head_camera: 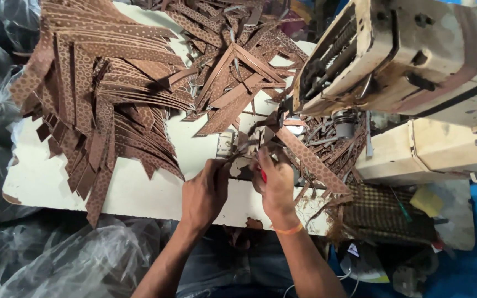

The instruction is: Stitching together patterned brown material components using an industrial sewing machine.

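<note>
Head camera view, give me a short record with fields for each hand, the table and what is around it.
left hand: pinches a small piece at the table's front edge
right hand: holds a red-handled tool, orange band on wrist
table: white, worn
strips: brown patterned, piled
machine: cream sewing machine, at right
bags: clear plastic, lower left

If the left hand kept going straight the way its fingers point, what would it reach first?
The left hand points up and to the right. First in that line is probably the small brown patterned strip piece held between both hands, then the cream-coloured sewing machine; depth is unclear.
</note>
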